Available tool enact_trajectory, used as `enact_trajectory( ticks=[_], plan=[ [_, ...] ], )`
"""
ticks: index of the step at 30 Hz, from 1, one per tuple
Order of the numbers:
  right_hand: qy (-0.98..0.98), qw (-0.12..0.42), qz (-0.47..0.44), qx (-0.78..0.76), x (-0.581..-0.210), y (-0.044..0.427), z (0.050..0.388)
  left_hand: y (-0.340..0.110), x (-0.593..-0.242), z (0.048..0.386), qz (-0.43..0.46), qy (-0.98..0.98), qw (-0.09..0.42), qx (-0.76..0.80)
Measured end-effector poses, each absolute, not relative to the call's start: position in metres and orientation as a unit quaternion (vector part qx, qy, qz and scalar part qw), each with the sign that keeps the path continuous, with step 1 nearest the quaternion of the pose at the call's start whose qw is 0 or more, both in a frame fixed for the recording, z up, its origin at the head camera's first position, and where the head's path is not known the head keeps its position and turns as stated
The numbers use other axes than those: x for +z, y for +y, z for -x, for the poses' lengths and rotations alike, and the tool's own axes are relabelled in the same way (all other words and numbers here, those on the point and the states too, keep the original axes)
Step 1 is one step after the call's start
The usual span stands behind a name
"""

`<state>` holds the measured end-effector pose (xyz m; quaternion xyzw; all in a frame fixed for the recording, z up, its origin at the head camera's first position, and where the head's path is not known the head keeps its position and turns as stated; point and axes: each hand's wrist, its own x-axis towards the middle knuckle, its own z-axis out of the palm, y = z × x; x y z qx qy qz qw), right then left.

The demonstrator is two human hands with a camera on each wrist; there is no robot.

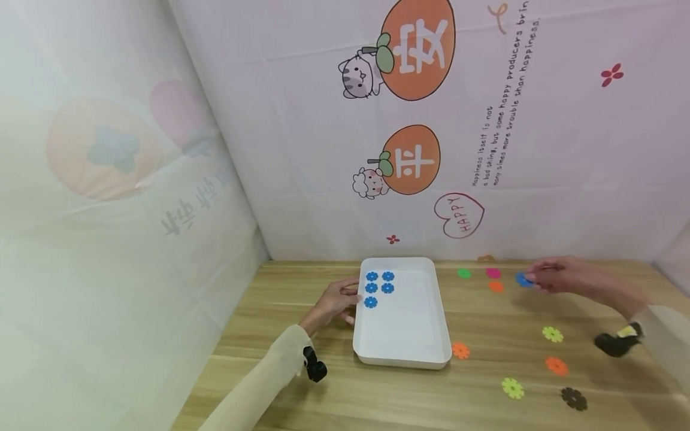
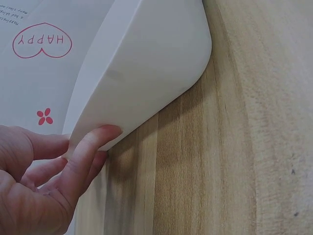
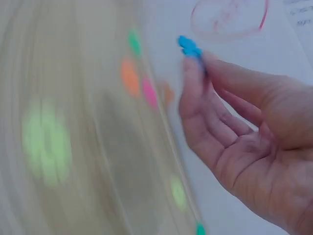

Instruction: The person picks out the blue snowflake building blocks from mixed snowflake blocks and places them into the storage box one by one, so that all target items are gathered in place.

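Observation:
A white tray (image 1: 401,323) lies on the table with several blue flower-shaped plastic discs (image 1: 371,288) along the left of its floor. At its left side my left hand (image 1: 335,302) pinches the wall; in the left wrist view the fingers (image 2: 93,147) press the outer face and the thumb is at the rim. My right hand (image 1: 557,276) is off to the right, above the table. Between its thumb and fingertips it pinches one more blue flower-shaped disc (image 3: 190,46), seen partly edge-on in the right wrist view.
Loose discs lie right of the tray: green (image 1: 464,273), pink (image 1: 493,273), orange (image 1: 557,366), yellow-green (image 1: 513,388) and a dark brown one (image 1: 574,398). One orange disc (image 1: 460,351) is close beside the tray's lower right corner. A printed cloth (image 1: 323,179) rises behind the table.

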<state>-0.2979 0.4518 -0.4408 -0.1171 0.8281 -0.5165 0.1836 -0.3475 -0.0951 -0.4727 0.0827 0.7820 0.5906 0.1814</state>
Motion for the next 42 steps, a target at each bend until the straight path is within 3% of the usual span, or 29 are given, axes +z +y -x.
enact_trajectory(
  ticks=[6,14,19,27,42],
  plan=[
    [0.744,0.222,0.103,-0.621,-0.437,0.376,0.319,-0.093,-0.474,0.348,-0.088,0.780,0.186,0.591],
    [0.750,0.236,0.089,-0.612,-0.426,0.262,0.342,-0.096,-0.470,0.353,-0.085,0.780,0.190,0.591],
    [0.769,0.238,0.075,-0.589,-0.433,0.214,0.348,-0.097,-0.467,0.351,-0.090,0.776,0.193,0.594],
    [0.788,0.225,0.081,-0.567,-0.446,0.170,0.355,-0.100,-0.469,0.348,-0.085,0.788,0.170,0.585],
    [0.879,0.165,0.043,-0.445,-0.461,0.145,0.348,-0.094,-0.474,0.348,-0.080,0.783,0.183,0.589]
  ],
)
